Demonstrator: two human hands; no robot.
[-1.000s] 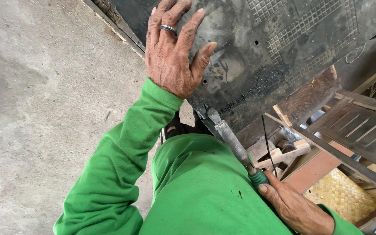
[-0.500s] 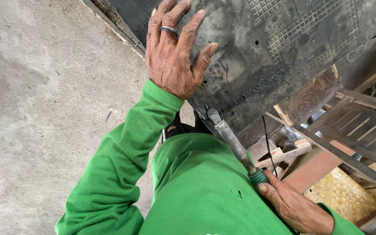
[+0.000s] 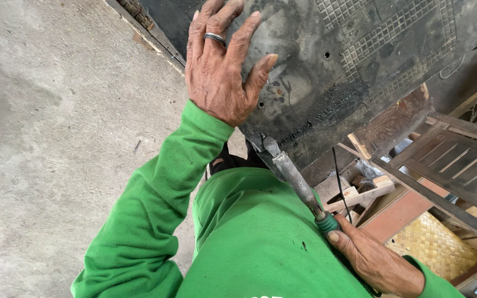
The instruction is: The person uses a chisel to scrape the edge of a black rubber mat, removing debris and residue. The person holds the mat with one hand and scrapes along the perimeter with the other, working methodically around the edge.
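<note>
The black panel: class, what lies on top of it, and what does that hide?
The left hand, wearing a ring, lies flat on the black panel. The soldering tool's tip meets the panel's lower edge. The surface beneath the palm is hidden.

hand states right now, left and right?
Left hand: open, fingers spread, palm flat on the dark panel.
Right hand: closed on the green-handled iron tool, tip at the panel's lower edge.

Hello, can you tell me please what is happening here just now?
A person in a green long-sleeved shirt is working on a large black plastic panel. The left hand, wearing a ring, presses flat on the panel. The right hand grips the green handle of a soldering-iron-like tool, its metal tip at the panel's lower edge. Wooden scraps and a woven basket lie beside.
</note>
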